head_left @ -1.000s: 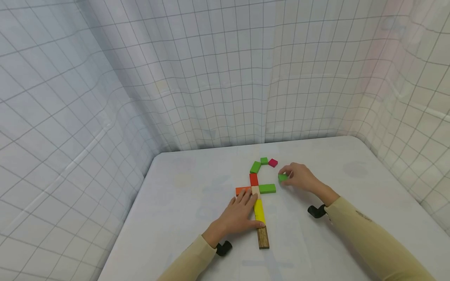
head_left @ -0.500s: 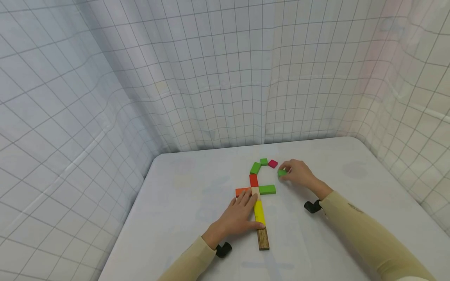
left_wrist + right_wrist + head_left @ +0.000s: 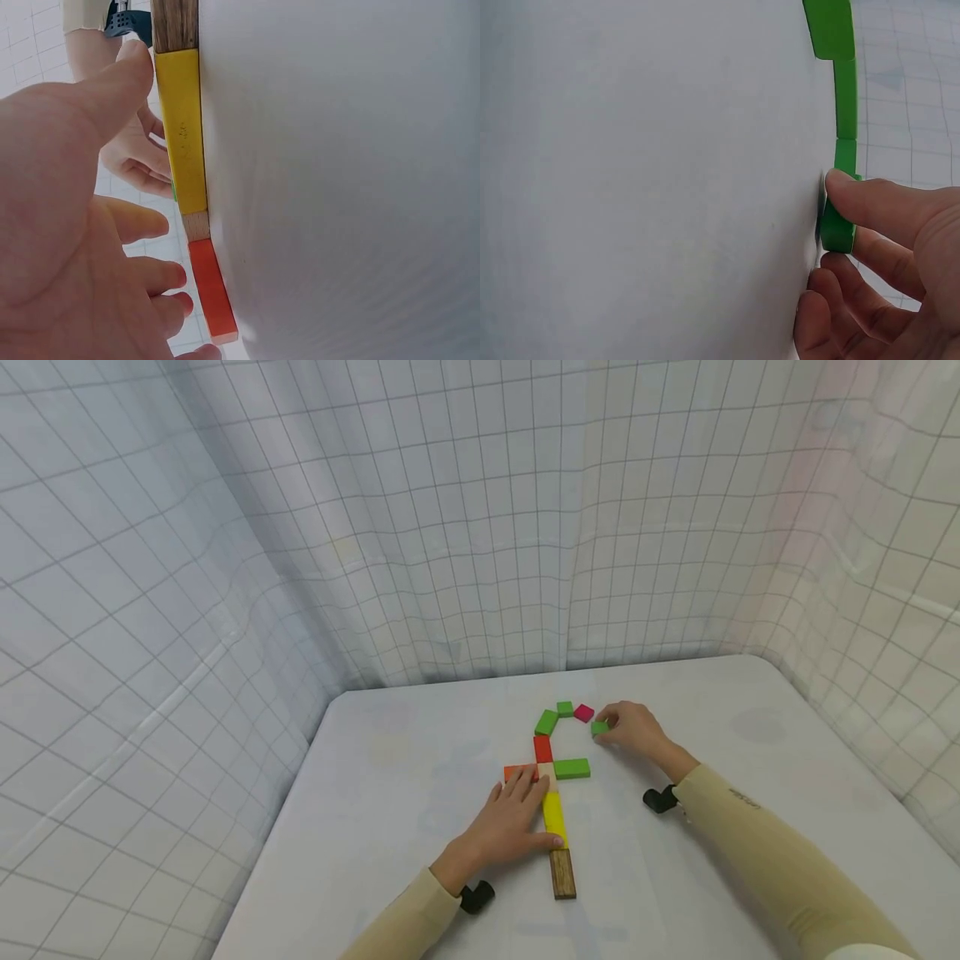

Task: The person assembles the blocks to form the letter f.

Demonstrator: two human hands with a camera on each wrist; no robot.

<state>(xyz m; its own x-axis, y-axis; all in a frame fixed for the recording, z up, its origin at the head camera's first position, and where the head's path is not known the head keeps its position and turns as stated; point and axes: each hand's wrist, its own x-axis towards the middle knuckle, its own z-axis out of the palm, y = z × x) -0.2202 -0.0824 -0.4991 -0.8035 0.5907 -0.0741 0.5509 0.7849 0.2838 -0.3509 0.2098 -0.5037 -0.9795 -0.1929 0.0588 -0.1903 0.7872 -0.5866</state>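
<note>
Between the thumb and fingers of my right hand [image 3: 636, 728] is a small green block [image 3: 838, 229], low over the table and close to a magenta block [image 3: 584, 713]. My left hand [image 3: 501, 827] lies spread along a line of flat blocks. Its thumb is at the yellow block [image 3: 181, 127], while its fingertips reach the orange block [image 3: 213, 289] and the pale wood block [image 3: 548, 774]. A brown wood block [image 3: 563, 874] lies at the near end. Beyond the pale block come a red block [image 3: 543, 749], a green block [image 3: 547, 722] and a smaller green one [image 3: 565, 709], curving right.
A long green block [image 3: 572, 768] extends right from the pale block. White grid-patterned curtains [image 3: 465, 527] surround the white table [image 3: 390, 827] on the back and sides. Black wrist-worn devices [image 3: 477, 897] sit at both sleeves, near the tabletop.
My right hand has moved slightly away from me and left, bringing the green block nearer the magenta one. My left hand has kept its place.
</note>
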